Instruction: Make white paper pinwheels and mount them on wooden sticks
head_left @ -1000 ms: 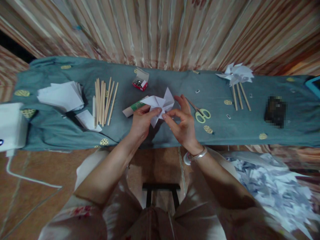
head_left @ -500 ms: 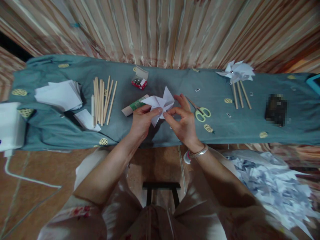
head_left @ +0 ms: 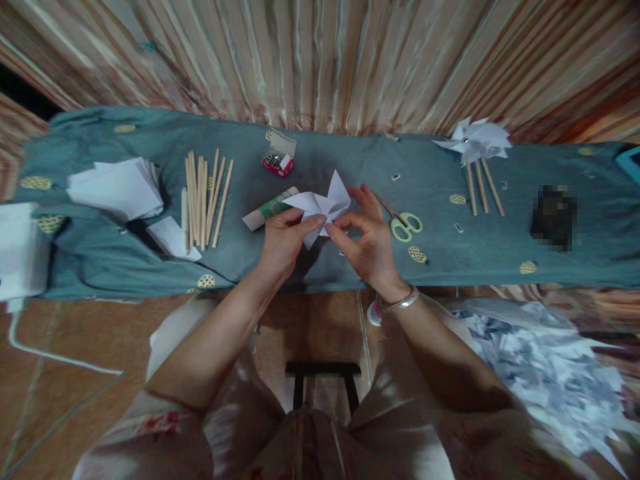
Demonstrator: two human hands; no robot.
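A white paper pinwheel (head_left: 320, 203) is held up over the middle of the cloth-covered table. My left hand (head_left: 284, 241) pinches its left side, thumb on the paper near the centre. On the right side, my right hand (head_left: 367, 241) grips the paper between thumb and fingertips. Behind the left hand lies a green and beige tube (head_left: 265, 210). Green-handled scissors (head_left: 406, 227) rest just right of my right hand. An open red box of small metal pins (head_left: 278, 163) stands behind the pinwheel.
Wooden sticks (head_left: 203, 200) and white paper sheets (head_left: 117, 190) lie at the left, near a white box (head_left: 23, 250). Pinwheels on sticks (head_left: 477, 141) and a blurred dark object (head_left: 554, 218) are at the right. A bag of white paper pieces (head_left: 545, 360) sits below the table's right side.
The pinwheel has turned and tilted slightly between my fingers. Both hands keep nearly the same place and hold.
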